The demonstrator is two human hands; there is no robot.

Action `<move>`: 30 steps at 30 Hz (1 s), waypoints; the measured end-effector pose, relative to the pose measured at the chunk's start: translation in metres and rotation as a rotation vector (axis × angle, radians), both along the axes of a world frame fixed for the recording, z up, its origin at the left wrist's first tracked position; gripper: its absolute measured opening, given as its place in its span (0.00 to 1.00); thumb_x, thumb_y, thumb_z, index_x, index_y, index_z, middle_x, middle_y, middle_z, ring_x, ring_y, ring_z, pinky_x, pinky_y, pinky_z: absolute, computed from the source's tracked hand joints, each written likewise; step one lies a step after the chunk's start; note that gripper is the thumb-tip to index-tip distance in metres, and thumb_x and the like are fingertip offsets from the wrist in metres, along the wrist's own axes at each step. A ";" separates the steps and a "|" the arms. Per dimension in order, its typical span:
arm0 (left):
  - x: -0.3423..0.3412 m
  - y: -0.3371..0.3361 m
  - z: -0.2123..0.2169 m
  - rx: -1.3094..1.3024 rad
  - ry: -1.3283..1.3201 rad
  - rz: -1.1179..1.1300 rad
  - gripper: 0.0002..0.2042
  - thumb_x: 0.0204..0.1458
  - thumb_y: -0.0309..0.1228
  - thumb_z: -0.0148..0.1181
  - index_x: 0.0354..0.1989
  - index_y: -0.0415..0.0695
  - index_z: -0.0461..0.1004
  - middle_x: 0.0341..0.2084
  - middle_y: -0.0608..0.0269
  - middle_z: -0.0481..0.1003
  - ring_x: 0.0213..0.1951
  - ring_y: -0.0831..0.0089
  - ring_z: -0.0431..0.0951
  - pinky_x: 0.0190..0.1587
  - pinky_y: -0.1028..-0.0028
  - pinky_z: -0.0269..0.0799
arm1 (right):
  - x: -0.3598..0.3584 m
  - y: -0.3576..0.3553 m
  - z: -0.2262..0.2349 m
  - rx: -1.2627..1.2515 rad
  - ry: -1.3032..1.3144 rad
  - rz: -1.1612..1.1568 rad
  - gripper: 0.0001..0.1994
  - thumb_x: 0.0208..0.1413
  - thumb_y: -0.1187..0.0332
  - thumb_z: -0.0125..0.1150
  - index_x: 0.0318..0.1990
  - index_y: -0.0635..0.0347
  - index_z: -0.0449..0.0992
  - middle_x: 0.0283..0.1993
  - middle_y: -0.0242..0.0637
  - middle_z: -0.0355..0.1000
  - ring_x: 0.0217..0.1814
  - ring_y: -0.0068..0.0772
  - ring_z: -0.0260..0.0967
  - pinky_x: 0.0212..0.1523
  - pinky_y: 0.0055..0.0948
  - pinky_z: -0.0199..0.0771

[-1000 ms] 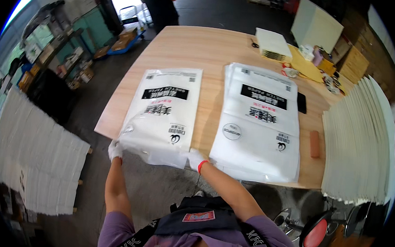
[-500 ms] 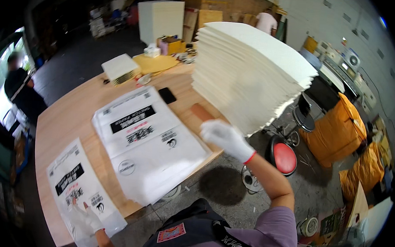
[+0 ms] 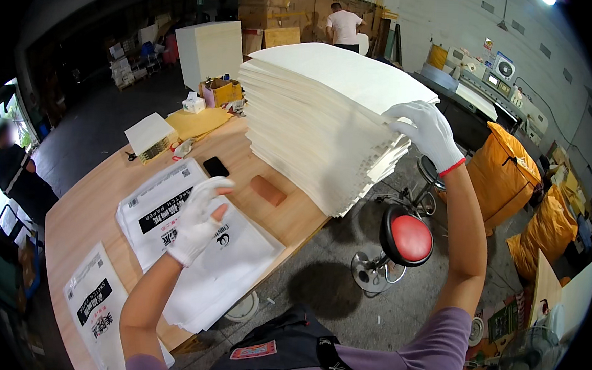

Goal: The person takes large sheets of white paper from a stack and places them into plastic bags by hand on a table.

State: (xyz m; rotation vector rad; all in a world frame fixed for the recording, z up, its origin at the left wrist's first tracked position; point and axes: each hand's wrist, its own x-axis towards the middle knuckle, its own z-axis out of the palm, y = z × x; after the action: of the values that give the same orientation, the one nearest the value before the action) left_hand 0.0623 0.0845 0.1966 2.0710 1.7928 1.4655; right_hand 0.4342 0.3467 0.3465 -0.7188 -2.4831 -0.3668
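Paper stack [image 3: 320,122] is seated at right side of table [image 3: 98,203], top sheet's long axis apparently laid left to right. Right hand [image 3: 427,130] is placed nearer, at stack's right corner; from its bent fingers, stack is extended leftward. Whether sheet edge is pinched cannot be told. Left hand [image 3: 197,223] is held over printed plastic bags [image 3: 198,291], fingers loosely curled, thumb apart, nothing seen grasped; from it, stack is located right and far, beyond reddish-brown block [image 3: 267,191].
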 end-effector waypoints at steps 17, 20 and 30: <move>0.074 0.195 0.114 -0.425 -1.256 -0.603 0.40 0.59 0.64 0.36 0.65 0.37 0.50 0.54 0.44 0.71 0.32 0.70 0.78 0.37 0.70 0.77 | -0.066 -0.026 0.042 0.338 -0.124 -0.031 0.11 0.51 0.61 0.57 0.41 0.45 0.79 0.34 0.34 0.77 0.41 0.38 0.75 0.41 0.38 0.73; 0.050 0.180 0.128 -0.513 -1.355 -0.482 0.23 0.61 0.43 0.45 0.56 0.37 0.59 0.45 0.46 0.74 0.36 0.64 0.79 0.40 0.67 0.78 | -0.098 -0.091 0.033 0.446 -0.329 0.046 0.15 0.47 0.58 0.60 0.43 0.49 0.79 0.31 0.37 0.77 0.37 0.44 0.76 0.38 0.38 0.76; -0.028 -0.003 0.128 -0.452 -0.978 0.208 0.13 0.50 0.29 0.60 0.42 0.33 0.77 0.34 0.52 0.79 0.31 0.68 0.81 0.35 0.72 0.78 | -0.008 -0.043 0.002 -0.452 -0.119 -0.205 0.35 0.59 0.43 0.52 0.67 0.57 0.61 0.41 0.57 0.76 0.45 0.49 0.77 0.45 0.34 0.76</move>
State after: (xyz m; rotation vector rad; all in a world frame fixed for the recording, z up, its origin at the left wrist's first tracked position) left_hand 0.0338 0.0813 0.3246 0.7369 1.6640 1.5070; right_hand 0.4259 0.3042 0.3488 -1.1667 -2.6404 0.0921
